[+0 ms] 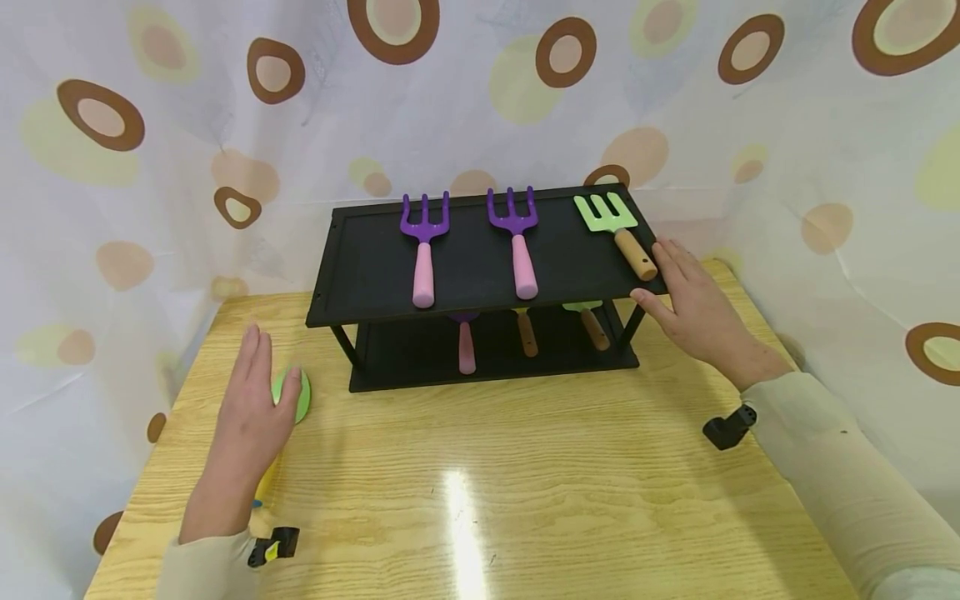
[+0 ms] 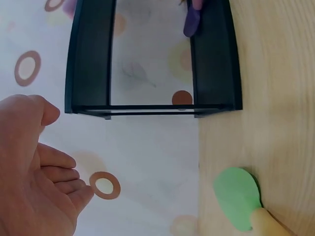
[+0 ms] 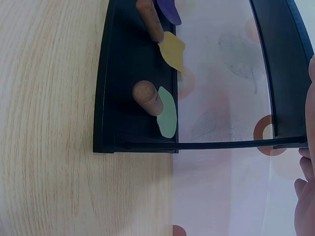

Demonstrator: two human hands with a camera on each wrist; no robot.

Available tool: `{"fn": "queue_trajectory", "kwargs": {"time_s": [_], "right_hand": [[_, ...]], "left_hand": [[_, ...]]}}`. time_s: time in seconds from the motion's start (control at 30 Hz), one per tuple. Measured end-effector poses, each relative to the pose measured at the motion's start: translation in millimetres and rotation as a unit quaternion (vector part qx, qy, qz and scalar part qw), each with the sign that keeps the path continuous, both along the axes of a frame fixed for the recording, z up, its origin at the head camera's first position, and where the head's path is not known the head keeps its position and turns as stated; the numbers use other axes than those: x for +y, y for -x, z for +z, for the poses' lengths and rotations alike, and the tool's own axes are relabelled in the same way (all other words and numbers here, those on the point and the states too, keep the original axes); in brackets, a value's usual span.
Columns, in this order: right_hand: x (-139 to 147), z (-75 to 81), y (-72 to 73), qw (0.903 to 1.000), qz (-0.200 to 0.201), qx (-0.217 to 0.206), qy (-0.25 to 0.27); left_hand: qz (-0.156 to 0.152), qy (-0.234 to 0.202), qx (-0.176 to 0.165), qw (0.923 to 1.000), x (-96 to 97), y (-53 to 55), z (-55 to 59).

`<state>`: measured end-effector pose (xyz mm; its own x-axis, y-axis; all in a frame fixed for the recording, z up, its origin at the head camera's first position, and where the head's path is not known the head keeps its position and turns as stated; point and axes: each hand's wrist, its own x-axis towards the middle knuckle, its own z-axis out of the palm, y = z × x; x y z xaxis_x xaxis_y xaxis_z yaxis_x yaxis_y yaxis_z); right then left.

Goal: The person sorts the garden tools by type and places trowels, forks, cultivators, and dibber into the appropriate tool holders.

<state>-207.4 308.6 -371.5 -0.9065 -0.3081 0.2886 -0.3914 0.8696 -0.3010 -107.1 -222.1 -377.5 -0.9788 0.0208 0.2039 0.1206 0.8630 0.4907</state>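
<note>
In the head view, a two-tier black rack [image 1: 465, 267] stands on the table. Two purple forks with pink handles, a left one [image 1: 423, 271] and a right one [image 1: 523, 262], lie on its top tier beside a green fork with a wooden handle [image 1: 633, 252]. My right hand [image 1: 697, 312] is at the rack's front right corner with fingers extended; whether it touches is unclear. My left hand [image 1: 251, 412], holding nothing, hovers left of the rack, fingers nearly straight. Beneath it lies a green-headed, yellow-handled tool [image 2: 236, 196], partly hidden in the head view.
The lower tier carries a pink-handled tool [image 1: 467, 346], a wooden-handled tool with a yellow head [image 3: 172, 50] and another with a green head [image 3: 167, 113]. A patterned curtain [image 1: 465, 92] hangs behind and beside the wooden table [image 1: 525, 475].
</note>
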Motion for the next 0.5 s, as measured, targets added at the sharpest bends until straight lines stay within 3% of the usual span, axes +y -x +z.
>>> {"fn": "queue_trajectory", "kwargs": {"time_s": [0.27, 0.5], "right_hand": [[0.5, -1.1, 0.2, 1.0000, 0.001, 0.003, 0.001], [0.2, -0.8, -0.6, 1.0000, 0.000, 0.001, 0.001]], "left_hand": [[0.010, -0.003, -0.041, 0.9991, -11.5, -10.8, -11.2], [0.020, -0.001, -0.044, 0.9988, -22.1, -20.5, -22.2]]}}
